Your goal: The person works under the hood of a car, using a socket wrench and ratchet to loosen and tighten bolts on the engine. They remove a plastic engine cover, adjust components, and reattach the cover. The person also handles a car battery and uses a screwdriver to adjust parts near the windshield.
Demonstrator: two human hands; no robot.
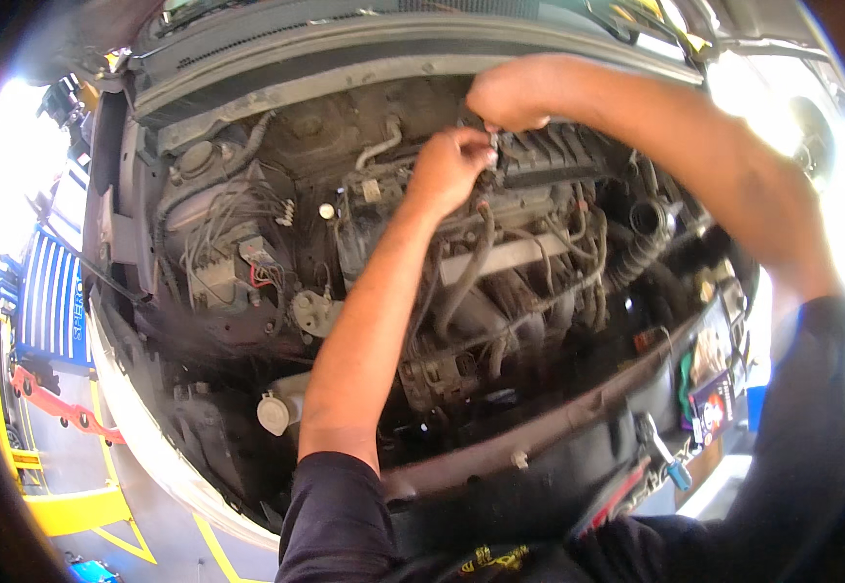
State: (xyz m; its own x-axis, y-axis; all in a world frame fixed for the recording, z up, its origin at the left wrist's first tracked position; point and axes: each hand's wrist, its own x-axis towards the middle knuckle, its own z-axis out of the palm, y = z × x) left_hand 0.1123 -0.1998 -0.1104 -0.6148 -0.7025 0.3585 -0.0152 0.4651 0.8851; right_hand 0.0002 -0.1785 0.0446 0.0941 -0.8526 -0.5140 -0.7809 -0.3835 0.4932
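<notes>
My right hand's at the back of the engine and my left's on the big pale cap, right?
No, your left hand isn't on the big pale cap; the head view shows it at the back of the engine, beside your right hand.

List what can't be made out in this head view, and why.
All in the head view:
- Small part between the left hand and right hand: too small to identify, partly covered by fingers.
- Right hand's grip: its underside is hidden by the hand itself.
- White tank: right side hidden by the left forearm.
- Blue object, lower left: cut off by the dark lens rim.
</notes>
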